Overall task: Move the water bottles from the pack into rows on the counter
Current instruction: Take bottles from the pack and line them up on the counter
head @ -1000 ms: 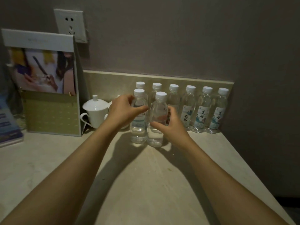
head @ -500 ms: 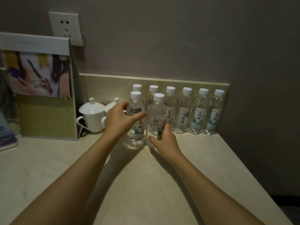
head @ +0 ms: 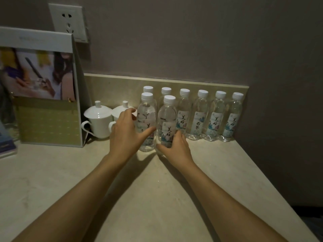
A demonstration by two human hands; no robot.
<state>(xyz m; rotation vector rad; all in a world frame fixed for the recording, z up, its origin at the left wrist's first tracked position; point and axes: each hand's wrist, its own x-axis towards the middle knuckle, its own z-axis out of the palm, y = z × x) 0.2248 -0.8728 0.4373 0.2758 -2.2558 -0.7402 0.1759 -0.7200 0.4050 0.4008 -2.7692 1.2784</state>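
At nine o'clock in my view a standing display card [head: 42, 88] leans back on the counter [head: 157, 198], with a wall socket [head: 69, 21] above it at eleven. Just right of the card I see two white lidded cups [head: 98, 119], side by side and touching the backsplash zone; the second one is partly hidden behind my left hand [head: 126, 135].

That left hand is wrapped around the front-left bottle [head: 147, 123]: the thumb crosses its label toward three o'clock and the fingers curl round its far side, so the grip is closed on the bottle. The bottle stands upright on the counter with its base down.

Right beside it, touching or nearly so, stands the front-right bottle [head: 168, 123]. My right hand [head: 176, 147] clasps it low, near the base, thumb at the front and fingers around the three o'clock side; the hold is narrow and snug on the bottle.

Behind these two, at twelve o'clock, a back row of six bottles [head: 199, 116] lines the backsplash, white caps up, running out to two o'clock where the last one stands near the dark side wall [head: 283, 119]. The two leftmost of that row show little more than their caps behind the front pair. I cannot see any pack from here.
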